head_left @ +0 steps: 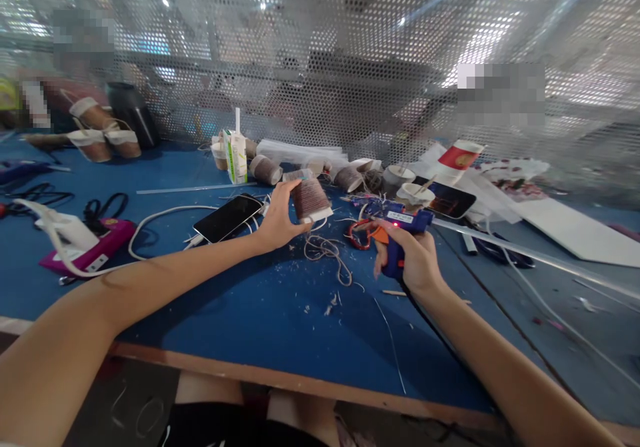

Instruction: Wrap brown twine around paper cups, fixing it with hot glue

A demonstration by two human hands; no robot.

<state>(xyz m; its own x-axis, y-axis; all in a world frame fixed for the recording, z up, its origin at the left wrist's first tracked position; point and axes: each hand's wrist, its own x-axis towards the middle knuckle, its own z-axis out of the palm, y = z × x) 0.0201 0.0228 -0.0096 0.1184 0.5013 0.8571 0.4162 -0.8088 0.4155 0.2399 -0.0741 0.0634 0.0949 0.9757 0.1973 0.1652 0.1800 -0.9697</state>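
My left hand is closed around a small cup wound with brown cord, held tilted above the table with its pale rim toward the lower right. Loose cord lies curled on the table just below it. In my right hand is a blue glue gun with an orange trigger, a small red light and a long clear glue stick running out of its back. Its nozzle points left toward the cup, apart from it. Red-handled scissors lie close to the nozzle.
A black phone with a white cable lies left of my hands, near a purple power strip. Behind stand a drink carton and several cord-wrapped cups. At right are a red paper cup and a white board.
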